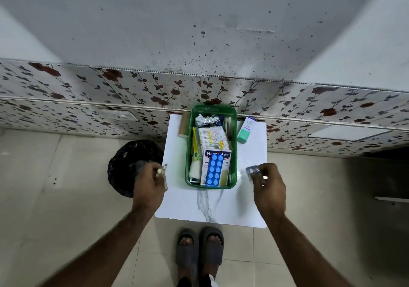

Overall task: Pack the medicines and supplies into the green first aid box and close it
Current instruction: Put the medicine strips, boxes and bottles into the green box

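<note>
Nearest to me, my left hand (150,177) pinches a small silver strip (162,169) at the left edge of the white board (212,207), and my right hand (266,181) pinches a foil pill strip (252,171) on the other side. I hold both beside the green box (211,186), I think so they can drop in next. The box stands open between them, already full, with a blue pill strip (214,170) lying on top of a plaster packet (218,154). One small carton (246,129) waits outside, just right of the box. I see no lid.

green box (188,145), blue blister pack (214,170), white marbled table (241,198), floral wall panels (88,92)
</note>
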